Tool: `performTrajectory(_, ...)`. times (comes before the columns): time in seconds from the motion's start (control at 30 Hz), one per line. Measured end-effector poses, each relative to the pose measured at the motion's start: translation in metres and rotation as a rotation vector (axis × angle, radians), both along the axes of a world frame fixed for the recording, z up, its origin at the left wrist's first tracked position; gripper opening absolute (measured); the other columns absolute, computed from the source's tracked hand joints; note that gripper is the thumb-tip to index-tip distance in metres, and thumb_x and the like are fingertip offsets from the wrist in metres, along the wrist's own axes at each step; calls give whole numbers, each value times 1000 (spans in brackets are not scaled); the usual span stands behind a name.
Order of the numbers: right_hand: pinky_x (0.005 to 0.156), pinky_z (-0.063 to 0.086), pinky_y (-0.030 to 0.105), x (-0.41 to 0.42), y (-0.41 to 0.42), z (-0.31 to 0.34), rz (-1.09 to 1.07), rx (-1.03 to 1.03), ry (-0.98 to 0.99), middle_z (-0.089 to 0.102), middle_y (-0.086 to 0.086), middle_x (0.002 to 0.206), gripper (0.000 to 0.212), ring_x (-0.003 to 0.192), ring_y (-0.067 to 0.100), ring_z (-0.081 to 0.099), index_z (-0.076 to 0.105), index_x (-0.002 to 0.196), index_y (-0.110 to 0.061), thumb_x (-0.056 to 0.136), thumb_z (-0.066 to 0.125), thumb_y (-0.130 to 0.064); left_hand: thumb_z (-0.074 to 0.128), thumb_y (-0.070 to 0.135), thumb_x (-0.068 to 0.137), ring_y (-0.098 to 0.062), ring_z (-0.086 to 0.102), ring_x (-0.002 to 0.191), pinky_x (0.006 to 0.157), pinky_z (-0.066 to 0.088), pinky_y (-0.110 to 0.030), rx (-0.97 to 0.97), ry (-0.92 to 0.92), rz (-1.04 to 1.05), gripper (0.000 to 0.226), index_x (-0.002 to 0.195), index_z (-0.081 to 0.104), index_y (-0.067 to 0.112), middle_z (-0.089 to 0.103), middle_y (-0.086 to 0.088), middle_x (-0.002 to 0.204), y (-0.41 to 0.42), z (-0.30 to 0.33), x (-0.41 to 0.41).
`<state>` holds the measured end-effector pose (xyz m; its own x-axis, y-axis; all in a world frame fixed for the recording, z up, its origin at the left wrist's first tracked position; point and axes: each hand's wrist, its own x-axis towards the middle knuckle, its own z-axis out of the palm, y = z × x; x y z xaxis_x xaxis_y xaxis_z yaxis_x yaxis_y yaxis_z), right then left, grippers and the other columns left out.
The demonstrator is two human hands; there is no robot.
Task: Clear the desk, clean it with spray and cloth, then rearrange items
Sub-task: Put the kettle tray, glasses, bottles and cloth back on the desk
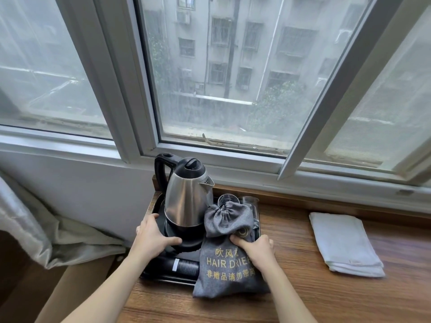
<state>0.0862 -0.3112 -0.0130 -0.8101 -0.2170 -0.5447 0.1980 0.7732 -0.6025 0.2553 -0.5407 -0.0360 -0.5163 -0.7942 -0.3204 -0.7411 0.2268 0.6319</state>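
Observation:
A black tray (168, 279) sits at the left end of the wooden desk (303, 292). On it stand a steel kettle (186, 199) on its black base and two glasses (228, 198) at the back. A black spray can (178, 264) lies along the tray's front. A grey "HAIR DRIER" bag (224, 269) lies over its right side. My left hand (152, 236) grips the tray's left rim, thumb resting inside near the kettle base. My right hand (255, 251) holds the right rim, thumb pressing on the bag.
A folded white cloth (345, 243) lies on the desk to the right of the tray. The window frame (233, 164) and wall run just behind the desk. A grey curtain (35, 229) hangs at the left, beyond the desk's end.

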Motion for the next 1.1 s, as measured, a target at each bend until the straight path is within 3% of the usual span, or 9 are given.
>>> performTrajectory(0.17, 114, 37, 44, 2, 2, 12, 64, 33, -11, 43, 17, 141, 145, 135, 36, 42, 45, 141, -3, 30, 67, -93, 94, 44, 51, -33, 28, 138, 112, 32, -44, 7, 31, -20, 120, 148, 29, 12, 37, -8, 150, 3, 1, 5)
performTrajectory(0.3, 114, 35, 43, 3, 2, 25, 131, 51, 20, 42, 16, 142, 117, 137, 36, 39, 42, 141, -4, 60, 76, -80, 94, 44, 49, -32, 24, 142, 115, 28, -42, 0, 26, -44, 129, 152, 23, 12, 29, -5, 157, 5, 3, 7)
performTrajectory(0.4, 112, 35, 42, 5, -1, 34, 187, 68, 77, 44, 15, 141, 102, 136, 36, 38, 44, 140, -8, 67, 78, -71, 95, 38, 49, -31, 23, 144, 116, 27, -43, 49, 75, -10, 132, 154, 20, 14, 27, -6, 158, 4, 9, 8)
performTrajectory(0.5, 112, 34, 40, 5, -7, 48, 230, 25, 176, 43, 14, 141, 90, 134, 34, 37, 45, 137, -10, 69, 81, -56, 96, 36, 47, -29, 22, 145, 117, 26, -44, 69, 127, -12, 134, 155, 20, 15, 29, -7, 157, 1, 16, 5)
performTrajectory(0.7, 120, 23, 33, 13, -35, 90, 358, -216, 531, 30, 4, 156, 95, 144, 20, 21, 28, 155, -10, 80, 80, -39, 91, 51, 35, -16, 34, 140, 115, 33, -40, 96, 351, -47, 139, 153, 22, 24, 35, 3, 154, 3, 46, -9)
performTrajectory(0.87, 120, 26, 33, 23, -76, 105, 455, -324, 426, 29, 2, 160, 99, 148, 18, 27, 24, 158, -14, 81, 82, -39, 96, 41, 39, -16, 35, 140, 114, 31, -33, 135, 433, -72, 140, 154, 19, 24, 33, 1, 156, -4, 64, -21)
performTrajectory(1.1, 120, 31, 40, 15, -105, 92, 375, -370, 263, 32, 4, 162, 115, 148, 21, 32, 23, 159, -17, 69, 91, -42, 97, 35, 42, -13, 39, 138, 114, 34, -33, 130, 406, -126, 136, 154, 19, 23, 37, 5, 151, -18, 68, -34)
